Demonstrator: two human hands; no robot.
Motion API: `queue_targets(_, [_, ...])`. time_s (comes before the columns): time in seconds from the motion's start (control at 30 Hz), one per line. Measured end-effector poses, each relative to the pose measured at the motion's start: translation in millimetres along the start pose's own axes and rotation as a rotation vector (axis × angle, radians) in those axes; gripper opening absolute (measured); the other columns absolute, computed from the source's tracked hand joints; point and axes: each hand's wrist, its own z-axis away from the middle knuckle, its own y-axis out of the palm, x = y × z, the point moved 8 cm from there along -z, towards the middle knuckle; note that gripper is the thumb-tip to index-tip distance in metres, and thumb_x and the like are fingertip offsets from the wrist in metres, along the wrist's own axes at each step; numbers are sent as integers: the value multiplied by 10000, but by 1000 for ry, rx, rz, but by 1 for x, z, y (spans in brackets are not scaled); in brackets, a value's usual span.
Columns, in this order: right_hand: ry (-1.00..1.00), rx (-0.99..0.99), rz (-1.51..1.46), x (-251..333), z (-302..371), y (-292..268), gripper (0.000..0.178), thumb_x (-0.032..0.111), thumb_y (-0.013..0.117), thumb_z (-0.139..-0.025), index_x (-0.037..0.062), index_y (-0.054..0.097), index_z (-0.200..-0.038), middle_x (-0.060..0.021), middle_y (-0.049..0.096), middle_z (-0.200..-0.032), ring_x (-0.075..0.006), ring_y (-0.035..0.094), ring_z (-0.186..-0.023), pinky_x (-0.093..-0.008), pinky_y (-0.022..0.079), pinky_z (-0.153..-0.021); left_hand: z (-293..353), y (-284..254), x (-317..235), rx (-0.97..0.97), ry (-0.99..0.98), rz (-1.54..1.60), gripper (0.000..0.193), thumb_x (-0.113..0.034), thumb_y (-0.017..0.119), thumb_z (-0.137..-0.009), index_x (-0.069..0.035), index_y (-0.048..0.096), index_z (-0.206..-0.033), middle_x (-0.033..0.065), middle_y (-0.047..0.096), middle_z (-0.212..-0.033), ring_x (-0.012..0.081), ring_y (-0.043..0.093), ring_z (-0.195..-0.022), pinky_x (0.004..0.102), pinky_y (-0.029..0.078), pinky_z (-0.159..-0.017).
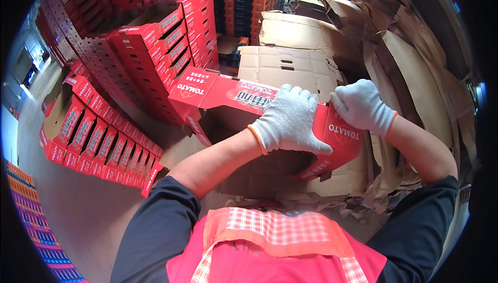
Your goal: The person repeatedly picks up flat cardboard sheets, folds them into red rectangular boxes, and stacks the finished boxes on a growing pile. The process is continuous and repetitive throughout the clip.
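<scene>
A red cardboard tomato box [244, 94] with a brown inside lies in front of me, tilted and partly folded up. My left hand [291, 119], in a grey-white glove with an orange cuff, holds its wall near the right end, fingers bent over the far edge and thumb stretched toward the right end panel. Closed at the right corner of the same box is my right hand [361, 106], gloved alike; its fingertips are hidden. Beneath the box are flat brown cardboard sheets [280, 65].
Tall stacks of red boxes [155, 49] stand at the far left. A leaning row of nested red boxes [98, 137] is on the floor at left. Dark and orange boxes [244, 3] rise behind. Torn brown cardboard [410, 91] piles up along the right.
</scene>
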Motion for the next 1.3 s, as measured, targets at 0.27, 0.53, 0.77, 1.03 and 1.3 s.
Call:
queue_targets(0.27, [503, 203, -629, -26, -35, 75, 235, 234, 606, -908, 17, 697, -906, -117, 703, -768, -250, 663, -729, -361, 527, -729, 21, -3, 5, -208, -40, 255, 1079, -758, 713, -635, 89, 496, -1267, 245, 582, -1158, 386, 542, -1146, 445, 356, -1061])
queue_targets(0.53, [16, 96, -303, 76, -34, 26, 640, 261, 725, -691, 79, 550, -1279, -182, 659, -1059, -364, 659, -970, -431, 534, -847, 32, -4, 76, -597, -9, 1515, 530, -305, 399, -1063, 37, 373, -1467, 181, 431, -1479, 280, 437, -1356, 382, 327, -1135])
queue_targets(0.77, [343, -157, -1002, -83, 15, 56, 573, 230, 738, -713, -65, 621, -1190, -93, 699, -1009, -167, 655, -914, -276, 507, -851, 176, -29, 49, -656, 66, 478, 500, -293, 343, -1065, 102, 521, -1316, 256, 612, -1251, 341, 595, -1195, 412, 448, -1026])
queue_targets(1.03, [933, 759, -995, -41, 182, 282, 100, 131, 651, -831, 85, 716, -893, -25, 699, -834, -182, 669, -710, -356, 562, -618, 109, -22, 10, -211, 152, 453, 953, -677, 661, -773, 40, 480, -1375, 218, 508, -1356, 337, 494, -1251, 425, 374, -1087])
queue_targets(1.3, [679, -868, -1010, -75, 158, 26, 146, 123, 549, -991, 11, 643, -998, -24, 643, -879, -137, 609, -801, -262, 508, -755, 27, 18, -90, -544, 390, 358, 809, -346, 844, -680, 35, 517, -1315, 252, 472, -1407, 432, 565, -1146, 475, 475, -987])
